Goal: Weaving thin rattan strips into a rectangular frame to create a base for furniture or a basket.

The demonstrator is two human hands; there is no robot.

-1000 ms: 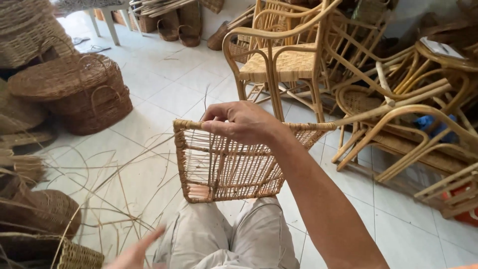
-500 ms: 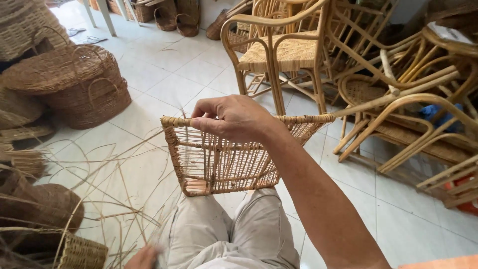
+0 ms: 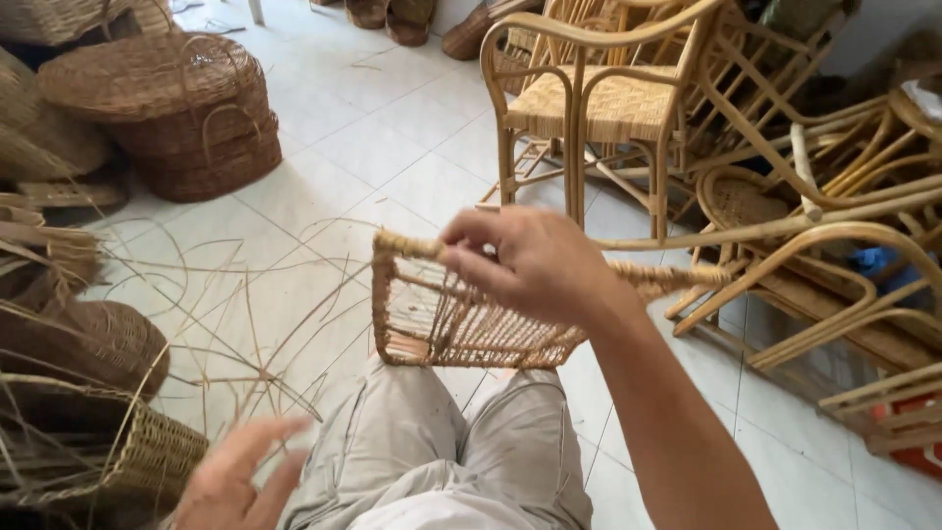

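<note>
Head view: white tiled floor (image 3: 392, 167), rattan chair (image 3: 599, 98) upper centre, lidded wicker basket (image 3: 167, 108) upper left | right hand (image 3: 535, 265) at centre, fingers clenched on top rim of woven rattan panel (image 3: 442, 324), held above the knees | left hand (image 3: 240, 481) lower left, blurred, fingers spread, holding nothing

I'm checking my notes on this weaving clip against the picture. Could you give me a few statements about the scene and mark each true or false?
1. The right hand grips the top rim of the woven rattan tray. True.
2. The left hand also holds the tray. False: it is open and apart from it, low beside the knee.
3. A round lidded wicker basket stands on the tiled floor at upper left. True.
4. The rattan armchair lies tipped on its side. False: it stands upright.
</note>
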